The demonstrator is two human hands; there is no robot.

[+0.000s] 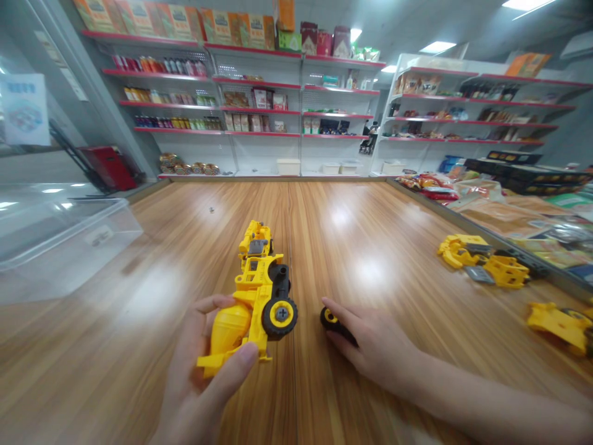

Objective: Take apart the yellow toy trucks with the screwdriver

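Observation:
A yellow toy construction truck (pixel 256 290) lies on its side on the wooden table (pixel 352 247), one black-and-yellow wheel (pixel 280 317) facing up. My left hand (pixel 204 371) grips its rear end, thumb and fingers wrapped round the rounded yellow drum. My right hand (pixel 370 346) rests on the table just right of the truck. Its fingers are closed over a loose black wheel with a yellow hub (pixel 330 319), which peeks out at the fingertips.
More yellow toy parts (pixel 486 261) lie at the right, another yellow piece (pixel 563 324) near the right edge. A clear plastic box (pixel 55 238) stands at the left. Snack packets (pixel 430 183) and store shelves (pixel 259 111) fill the back.

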